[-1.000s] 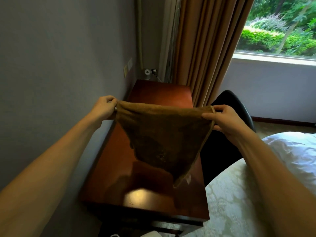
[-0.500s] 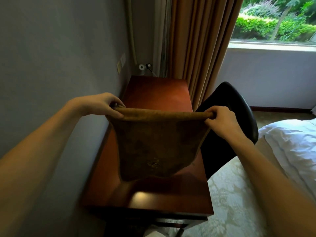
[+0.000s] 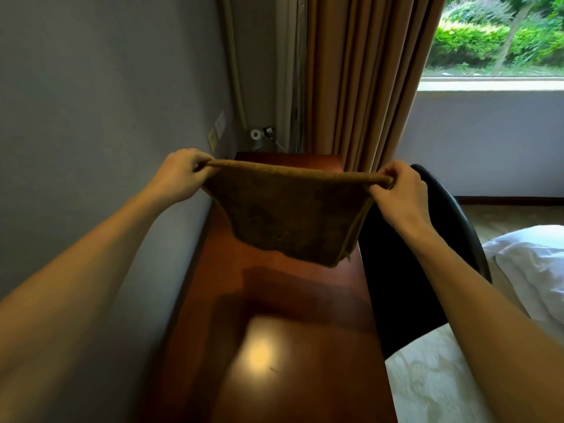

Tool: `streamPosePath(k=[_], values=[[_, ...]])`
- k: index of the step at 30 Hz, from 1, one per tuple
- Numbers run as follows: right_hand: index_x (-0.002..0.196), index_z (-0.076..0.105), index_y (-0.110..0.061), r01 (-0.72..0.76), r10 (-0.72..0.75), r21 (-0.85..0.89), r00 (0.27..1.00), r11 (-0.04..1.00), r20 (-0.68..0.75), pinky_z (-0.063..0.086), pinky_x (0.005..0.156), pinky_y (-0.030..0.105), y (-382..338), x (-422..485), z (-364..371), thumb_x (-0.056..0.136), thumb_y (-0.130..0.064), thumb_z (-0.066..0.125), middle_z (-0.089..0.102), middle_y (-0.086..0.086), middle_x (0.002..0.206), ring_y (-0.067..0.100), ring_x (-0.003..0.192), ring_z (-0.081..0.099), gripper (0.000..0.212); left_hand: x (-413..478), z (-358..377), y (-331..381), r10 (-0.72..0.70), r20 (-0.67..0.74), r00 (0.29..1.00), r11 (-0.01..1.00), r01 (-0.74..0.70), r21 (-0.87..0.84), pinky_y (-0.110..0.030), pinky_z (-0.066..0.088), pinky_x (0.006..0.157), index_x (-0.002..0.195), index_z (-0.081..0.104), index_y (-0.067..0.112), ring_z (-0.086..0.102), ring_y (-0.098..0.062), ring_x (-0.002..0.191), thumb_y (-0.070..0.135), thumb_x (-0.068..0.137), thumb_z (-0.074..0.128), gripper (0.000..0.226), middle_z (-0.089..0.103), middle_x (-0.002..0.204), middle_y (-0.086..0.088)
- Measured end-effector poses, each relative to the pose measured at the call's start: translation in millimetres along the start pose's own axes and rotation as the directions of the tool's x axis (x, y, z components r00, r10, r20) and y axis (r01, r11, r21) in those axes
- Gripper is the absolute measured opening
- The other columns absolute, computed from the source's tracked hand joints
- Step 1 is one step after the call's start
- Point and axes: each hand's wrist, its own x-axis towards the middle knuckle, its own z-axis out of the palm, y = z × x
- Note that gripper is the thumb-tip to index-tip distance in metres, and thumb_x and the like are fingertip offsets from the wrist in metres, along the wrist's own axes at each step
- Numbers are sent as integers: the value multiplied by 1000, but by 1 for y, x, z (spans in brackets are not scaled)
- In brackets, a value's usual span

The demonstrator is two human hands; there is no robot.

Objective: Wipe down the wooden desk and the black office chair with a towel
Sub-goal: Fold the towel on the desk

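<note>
Desk (image 3: 305, 346): glossy reddish wood running away along the grey wall, with a bright patch of reflected light on the near part; no cloth touches it yet.
Bed (image 3: 534, 270): white bedding at the right edge, just beyond the chair.
Chair (image 3: 403, 285): the black office chair stands against the desk's right side, untouched.
Left hand (image 3: 180, 175): fingers curled and pinching the towel's top left corner.
Right hand (image 3: 399, 190): fingers curled likewise, gripping the top right corner.
Towel (image 3: 290, 215): brown, its top edge pulled taut between the two hands, the rest hanging free above the middle of the desk, clear of the wood.
Change: a second ago it drooped in a slack triangle nearer the body; it now hangs squarer and has been carried further out over the desk.
Meaning: the cloth looks straightened and ready, so wiping has probably not begun; laying or folding it onto the desk seems the next step.
Curtain (image 3: 360, 71): tan folds behind the desk's far end.
Window (image 3: 494, 35): green shrubs outside.
</note>
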Motion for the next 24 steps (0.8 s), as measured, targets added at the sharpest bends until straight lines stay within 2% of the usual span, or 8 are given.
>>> streamPosePath(k=[4,7,11,14,18,20,22,24], values=[[107,68,-23,73,-73,13,996,997,47,53,73,21,14,-3,6,95,-13,70,63,-14,89,5,84,64,16,-10,13,-15,-34,79,996,995,42,-95,-38,44,69,82,72,26,64,-19,79,27,99,69,17,72,83,-4],[109,74,-22,139,-109,-130,970,982,219,56,82,30,37,-28,12,95,-11,68,70,-8,95,10,90,66,19,-33,37,-35,-87,222,971,985,117,-126,-42,49,69,75,72,33,65,-17,78,25,92,78,19,72,77,2],[104,77,-20,134,14,-268,874,954,485,55,78,41,75,-82,19,95,-16,70,70,-3,89,20,86,65,12,-76,81,-58,-128,475,871,953,241,-186,-29,40,58,60,73,26,55,-6,55,34,80,87,25,64,56,7],[95,77,-12,154,181,-401,710,903,681,53,76,39,110,-134,25,94,-19,73,68,3,83,21,80,65,8,-123,120,-62,-67,766,640,943,292,-161,-28,41,61,60,74,14,54,-11,56,39,74,86,31,63,58,1],[83,76,-22,146,389,-433,253,890,886,55,84,32,145,-189,28,90,-15,78,69,-5,81,10,79,63,10,-175,157,-55,-47,989,137,953,302,3,-28,54,74,77,82,21,66,-10,68,36,76,85,15,75,76,1],[77,76,-24,85,425,-434,106,897,899,54,84,27,156,-203,27,88,-13,79,69,-9,77,5,76,63,16,-190,170,-55,-77,997,21,963,262,69,-34,57,86,95,81,12,69,-12,75,32,85,83,22,76,86,-3],[79,75,-15,67,433,-442,117,895,894,52,78,27,164,-209,30,90,-12,77,66,-4,77,9,74,61,11,-198,179,-60,-95,994,45,963,258,81,-34,56,87,97,79,7,68,-13,79,34,88,81,28,74,87,-2],[79,69,-13,74,425,-455,248,888,871,48,67,23,170,-209,37,93,-11,72,62,1,77,13,70,58,14,-202,187,-68,-100,981,165,956,290,49,-29,52,76,88,76,8,63,-12,76,36,91,78,28,69,81,-2]])
